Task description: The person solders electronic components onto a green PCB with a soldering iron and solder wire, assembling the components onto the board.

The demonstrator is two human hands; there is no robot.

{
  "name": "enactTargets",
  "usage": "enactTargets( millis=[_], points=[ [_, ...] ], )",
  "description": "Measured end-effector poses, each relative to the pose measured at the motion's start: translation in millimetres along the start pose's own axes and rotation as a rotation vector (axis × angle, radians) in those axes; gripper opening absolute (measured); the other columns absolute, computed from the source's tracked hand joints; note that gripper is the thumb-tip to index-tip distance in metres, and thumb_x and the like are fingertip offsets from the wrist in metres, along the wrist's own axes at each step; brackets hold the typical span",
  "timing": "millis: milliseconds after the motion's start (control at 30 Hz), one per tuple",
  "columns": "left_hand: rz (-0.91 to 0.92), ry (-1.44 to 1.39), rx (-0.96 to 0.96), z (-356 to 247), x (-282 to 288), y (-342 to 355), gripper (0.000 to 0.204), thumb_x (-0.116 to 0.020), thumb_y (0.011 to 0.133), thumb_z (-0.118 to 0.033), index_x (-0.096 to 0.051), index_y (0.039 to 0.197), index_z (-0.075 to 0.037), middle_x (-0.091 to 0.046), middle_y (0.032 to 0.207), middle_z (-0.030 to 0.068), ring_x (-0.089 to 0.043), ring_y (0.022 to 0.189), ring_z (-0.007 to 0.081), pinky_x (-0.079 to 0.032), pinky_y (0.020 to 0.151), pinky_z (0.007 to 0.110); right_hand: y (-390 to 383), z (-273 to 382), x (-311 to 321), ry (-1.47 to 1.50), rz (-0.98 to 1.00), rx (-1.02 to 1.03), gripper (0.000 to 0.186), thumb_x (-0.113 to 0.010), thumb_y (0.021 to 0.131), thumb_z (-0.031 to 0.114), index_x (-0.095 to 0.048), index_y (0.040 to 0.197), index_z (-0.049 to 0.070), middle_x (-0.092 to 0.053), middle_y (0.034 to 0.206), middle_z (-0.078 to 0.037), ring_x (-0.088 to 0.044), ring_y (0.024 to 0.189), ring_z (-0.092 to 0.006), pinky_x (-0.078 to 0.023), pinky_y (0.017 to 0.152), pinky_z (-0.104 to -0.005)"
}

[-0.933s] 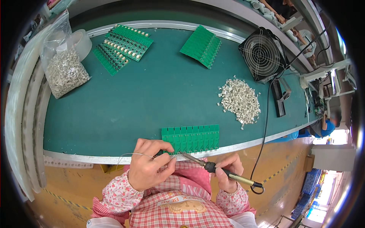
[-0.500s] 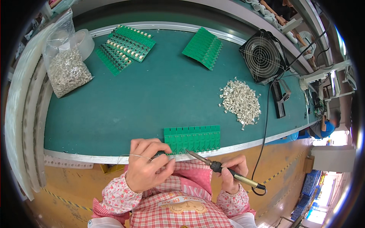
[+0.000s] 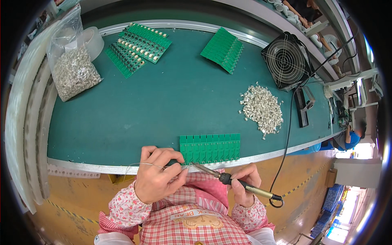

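Observation:
A green circuit board panel (image 3: 210, 148) lies along the near edge of the table, with small pins along its near side. My right hand (image 3: 246, 183) is closed round a soldering iron (image 3: 225, 178), whose tip slants left and meets the panel's near edge toward its left end. My left hand (image 3: 160, 173) is closed beside the panel's left end, a thin solder wire (image 3: 139, 164) running through its fingers and looping out to the left. A small dark piece (image 3: 172, 162) shows at the left fingertips; its kind cannot be made out.
A heap of small white connectors (image 3: 262, 108) lies at right, near a black fan (image 3: 284, 60) and a dark holder (image 3: 301, 107). More green boards (image 3: 222, 50), populated boards (image 3: 143, 43) and a clear bag of connectors (image 3: 75, 73) stand farther back. The iron's cord crosses the right side.
The iron's tip has moved left along the panel's near edge, closer to my left hand. My right hand has shifted slightly left with it. The whole view has shifted a little.

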State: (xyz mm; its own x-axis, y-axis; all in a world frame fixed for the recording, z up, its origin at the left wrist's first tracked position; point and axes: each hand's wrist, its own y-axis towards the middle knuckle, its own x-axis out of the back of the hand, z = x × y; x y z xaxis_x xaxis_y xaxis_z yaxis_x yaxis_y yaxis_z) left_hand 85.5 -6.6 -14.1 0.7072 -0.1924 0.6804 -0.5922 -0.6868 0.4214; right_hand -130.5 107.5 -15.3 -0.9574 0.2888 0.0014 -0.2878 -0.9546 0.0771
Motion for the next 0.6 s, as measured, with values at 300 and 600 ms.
enactTargets(
  millis=[300, 600],
  points=[
    [0.004, 0.013, -0.008, -0.1, 0.3, -0.4, 0.021, -0.072, 0.066, -0.01, -0.052, 0.063, -0.009, -0.059, 0.088, -0.0002, -0.058, 0.084, 0.019, -0.037, 0.074, 0.038, -0.4, 0.3, 1.3, -0.037, 0.034, 0.042, 0.015, -0.064, 0.078, 0.002, -0.053, 0.087, 0.0, -0.059, 0.074, -0.01, -0.057, 0.065, -0.0145, -0.045, 0.059, -0.0266],
    [-0.019, 0.021, -0.011, 0.6, -2.1, -0.4, 0.022, -0.072, 0.064, -0.009, -0.05, 0.061, -0.009, -0.059, 0.086, 0.0006, -0.058, 0.082, 0.0206, -0.036, 0.073, 0.037, -0.3, -1.5, 1.6, -0.075, 0.037, 0.084, 0.015, -0.066, 0.078, 0.003, -0.053, 0.086, 0.0, -0.059, 0.074, -0.01, -0.057, 0.062, -0.0147, -0.045, 0.056, -0.026]
  ],
)
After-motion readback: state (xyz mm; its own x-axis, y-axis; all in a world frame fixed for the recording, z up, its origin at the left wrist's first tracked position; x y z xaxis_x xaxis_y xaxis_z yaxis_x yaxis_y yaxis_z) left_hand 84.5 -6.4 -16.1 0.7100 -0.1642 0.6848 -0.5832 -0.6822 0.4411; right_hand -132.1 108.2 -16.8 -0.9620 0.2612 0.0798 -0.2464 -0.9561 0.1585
